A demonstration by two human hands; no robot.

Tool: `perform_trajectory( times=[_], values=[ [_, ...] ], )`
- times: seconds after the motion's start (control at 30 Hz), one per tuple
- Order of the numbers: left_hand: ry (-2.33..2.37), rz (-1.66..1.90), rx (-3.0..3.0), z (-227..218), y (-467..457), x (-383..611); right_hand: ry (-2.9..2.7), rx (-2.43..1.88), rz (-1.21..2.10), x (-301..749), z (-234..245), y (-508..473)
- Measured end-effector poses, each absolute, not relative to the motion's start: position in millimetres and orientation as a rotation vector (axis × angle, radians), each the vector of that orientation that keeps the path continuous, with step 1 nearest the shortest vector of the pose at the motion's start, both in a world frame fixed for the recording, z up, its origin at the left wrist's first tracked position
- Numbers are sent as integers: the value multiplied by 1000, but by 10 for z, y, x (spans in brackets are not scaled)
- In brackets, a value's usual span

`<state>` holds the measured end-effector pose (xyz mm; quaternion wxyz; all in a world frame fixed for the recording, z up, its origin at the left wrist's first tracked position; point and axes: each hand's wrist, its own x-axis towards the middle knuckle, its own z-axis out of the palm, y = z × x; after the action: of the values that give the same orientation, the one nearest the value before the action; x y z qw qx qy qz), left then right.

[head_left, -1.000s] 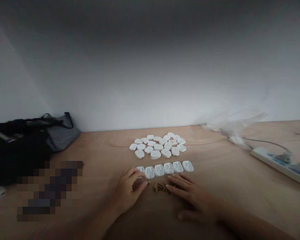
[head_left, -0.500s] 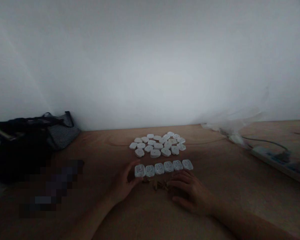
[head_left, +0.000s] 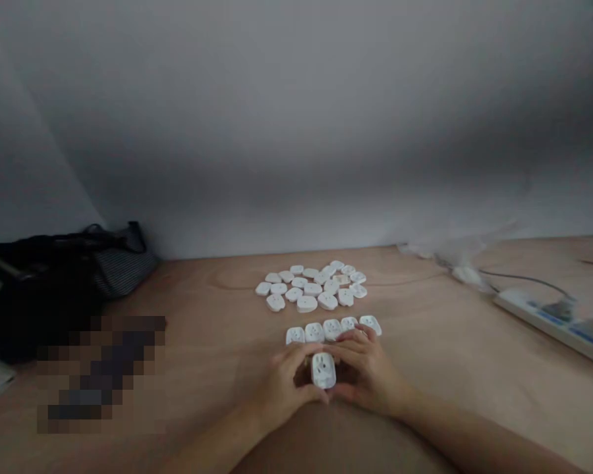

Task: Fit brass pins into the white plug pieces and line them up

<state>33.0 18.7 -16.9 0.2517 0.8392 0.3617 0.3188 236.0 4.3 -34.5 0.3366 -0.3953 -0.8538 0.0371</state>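
While hands (head_left: 291,378) grip socket (head_left: 323,370) edges, row (head_left: 332,330) close

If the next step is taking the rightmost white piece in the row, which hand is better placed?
Probably the right hand: it is close to the rightmost piece, while the left hand is farther left, on the opposite side of the held white piece.

The held piece (head_left: 323,370) is white with small dark slots; the row of pieces (head_left: 314,332) is white marked with grey, and the farther cluster (head_left: 307,303) is white flecked with dark dots, one cream-tinged piece (head_left: 342,280) among it. The surface (head_left: 202,349) is light brown with darker grain lines. The wall (head_left: 296,118) is grey, shaded darker in a band; the bag (head_left: 34,309) black, its side panel (head_left: 121,263) finely striped dark grey; the power strip (head_left: 528,311) white with blue patches; its cable (head_left: 528,278) dark grey.
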Motion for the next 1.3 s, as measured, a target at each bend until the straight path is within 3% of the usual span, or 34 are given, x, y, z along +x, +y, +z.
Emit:
perform_trajectory(
  times=[0.37,0.63,1.3],
  values=[
    [1150,871,2270,-98,273,88,-2156,-1109,284,2392,-264,18],
    [1257,637,2237,-98,358,-193,-2178,-1125,315,2381,-240,-5],
    [1017,905,2445,-155,63,224,-2151,-1068,270,2347,-249,-12]
  ],
)
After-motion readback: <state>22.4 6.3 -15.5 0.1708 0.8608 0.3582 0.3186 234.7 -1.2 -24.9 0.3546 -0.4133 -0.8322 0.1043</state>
